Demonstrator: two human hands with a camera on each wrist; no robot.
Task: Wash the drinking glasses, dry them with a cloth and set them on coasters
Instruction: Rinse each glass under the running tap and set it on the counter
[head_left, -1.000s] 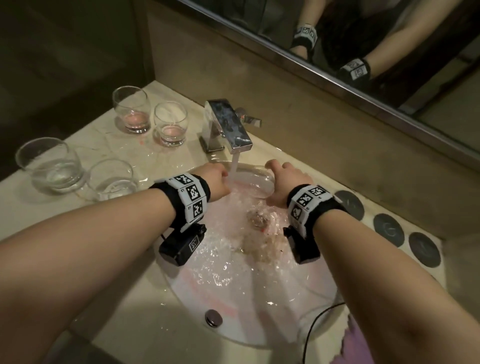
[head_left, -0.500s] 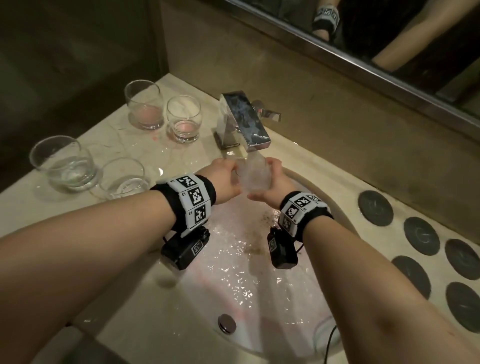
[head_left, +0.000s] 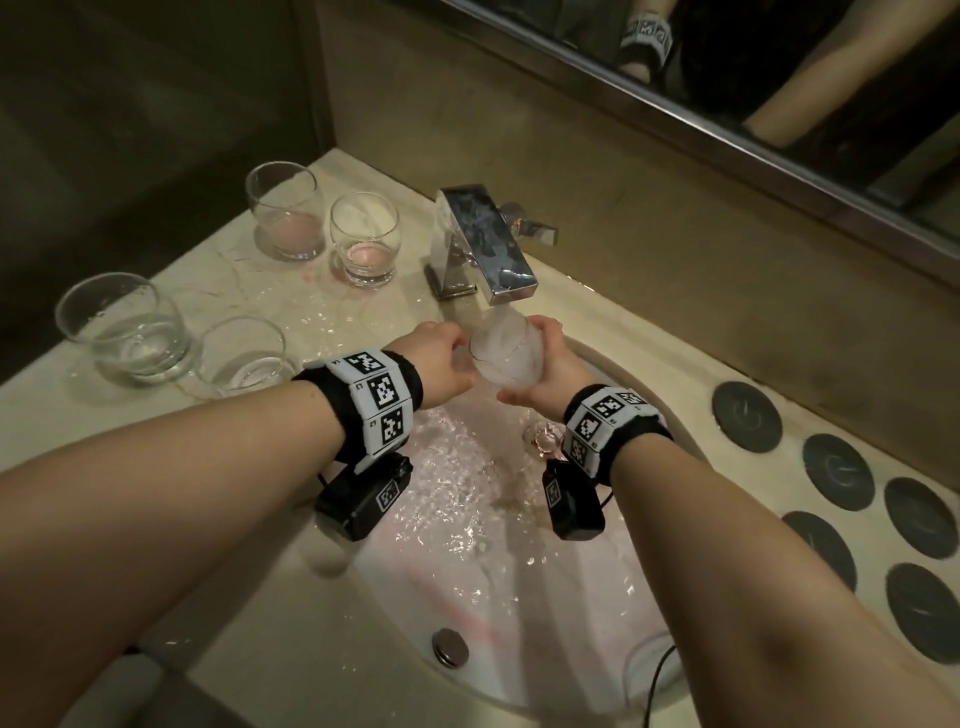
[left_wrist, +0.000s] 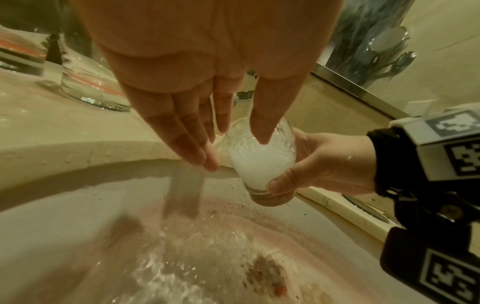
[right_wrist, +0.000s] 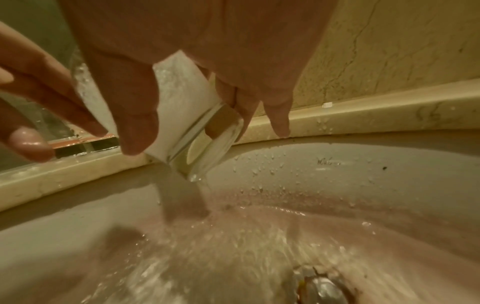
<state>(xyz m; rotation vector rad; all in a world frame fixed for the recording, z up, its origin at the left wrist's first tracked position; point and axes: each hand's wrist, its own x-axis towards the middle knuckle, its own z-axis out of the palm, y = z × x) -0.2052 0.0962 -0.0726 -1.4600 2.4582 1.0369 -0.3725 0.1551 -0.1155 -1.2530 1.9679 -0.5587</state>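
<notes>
A clear drinking glass (head_left: 501, 353) full of white frothing water is tilted under the running chrome faucet (head_left: 488, 244). My right hand (head_left: 543, 364) grips its lower body, with the thumb near the thick base (left_wrist: 270, 197). My left hand (head_left: 444, 358) has its thumb dipped inside the rim (left_wrist: 262, 131) and its straight fingers (left_wrist: 197, 152) lie along the outside. Water spills from the glass (right_wrist: 182, 102) into the white basin (head_left: 519, 597). Several dark round coasters (head_left: 746, 418) lie on the counter at the right.
Two glasses with pink dregs (head_left: 283, 213) (head_left: 363, 244) stand left of the faucet. Two with clear water (head_left: 124, 327) (head_left: 244, 358) stand nearer the counter's left edge. The counter around them is wet. A mirror (head_left: 727, 78) runs along the back wall.
Both hands rose from low in the basin to just under the spout, bringing the glass up between them. It now foams with tap water.
</notes>
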